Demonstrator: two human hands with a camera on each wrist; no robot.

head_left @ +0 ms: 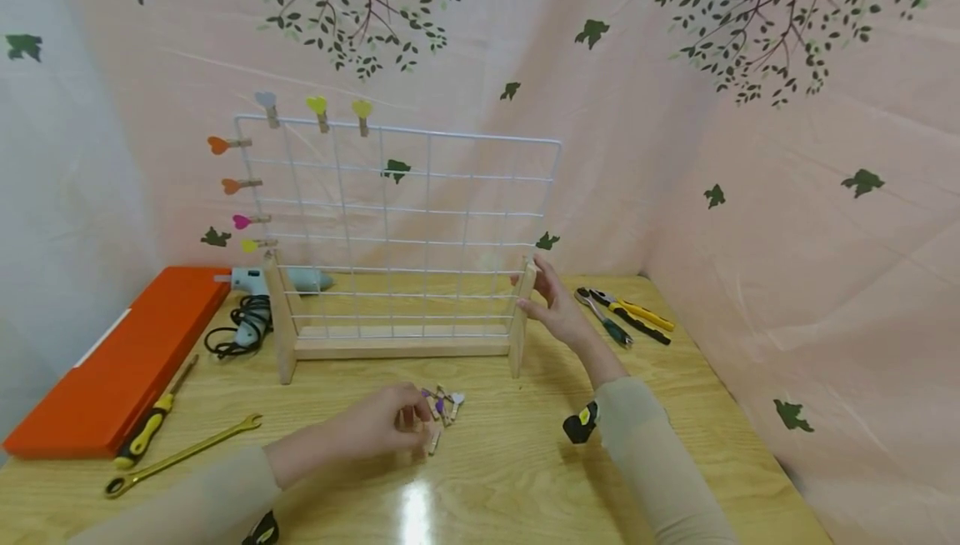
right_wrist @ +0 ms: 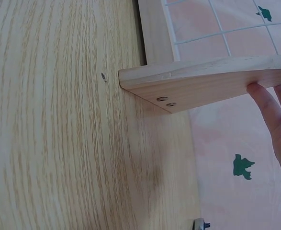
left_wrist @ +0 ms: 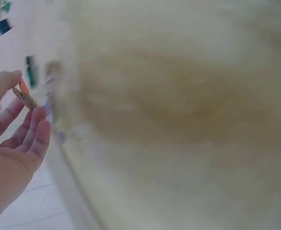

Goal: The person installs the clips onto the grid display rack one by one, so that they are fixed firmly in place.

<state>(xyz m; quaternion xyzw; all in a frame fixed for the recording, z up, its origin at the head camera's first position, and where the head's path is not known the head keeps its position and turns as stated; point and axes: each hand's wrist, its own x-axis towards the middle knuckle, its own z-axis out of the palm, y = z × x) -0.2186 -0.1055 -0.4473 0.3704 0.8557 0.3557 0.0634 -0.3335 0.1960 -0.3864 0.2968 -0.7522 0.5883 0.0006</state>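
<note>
Pinching a peg (left_wrist: 24, 95) between left hand (head_left: 381, 422) thumb and fingers — small, wooden, orange at one end — just beside a heap (head_left: 441, 403) with purple heads. Gripping the rack (head_left: 401, 349) by a wooden leg (right_wrist: 202, 86), right hand (head_left: 557, 310) well apart.

From the head we look forward and down over the surface (head_left: 487, 478) at the whole rack (head_left: 387, 241); from the left wrist, sideways and close before the rack; from the right, close on its right upright (right_wrist: 202, 85), which the head view shares
</note>
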